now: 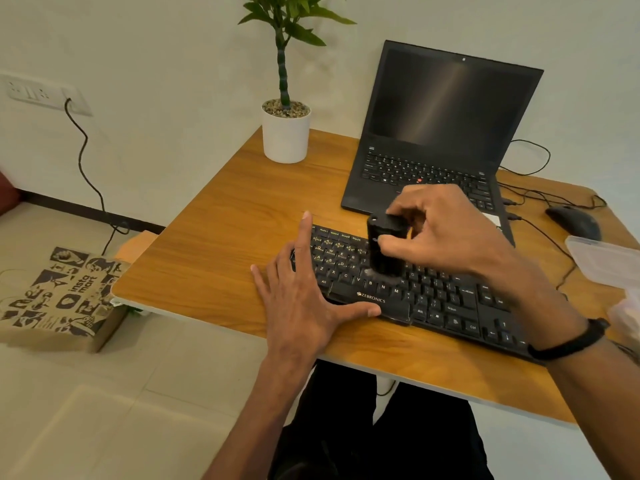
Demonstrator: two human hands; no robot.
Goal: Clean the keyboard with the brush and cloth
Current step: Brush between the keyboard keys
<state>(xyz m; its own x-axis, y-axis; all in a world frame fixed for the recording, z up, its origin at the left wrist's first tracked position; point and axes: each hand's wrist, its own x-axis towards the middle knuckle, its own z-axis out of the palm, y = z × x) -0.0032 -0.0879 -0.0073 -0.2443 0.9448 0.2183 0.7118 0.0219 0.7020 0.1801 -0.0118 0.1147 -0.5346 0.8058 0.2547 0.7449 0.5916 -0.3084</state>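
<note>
A black keyboard (433, 299) lies slanted across the wooden table (221, 237). My right hand (446, 233) grips a stubby black brush (384, 247) and holds it upright, its pale bristles blurred against the keys near the middle rows. My left hand (301, 299) lies flat with fingers spread on the keyboard's left end, the thumb along its front edge. No cloth is plainly visible.
An open black laptop (440, 133) stands behind the keyboard, a potted plant (285, 129) to its left. A black mouse (575, 221) and cables lie at the right, beside a clear plastic box (606, 258). A printed paper bag (65, 299) sits on the floor.
</note>
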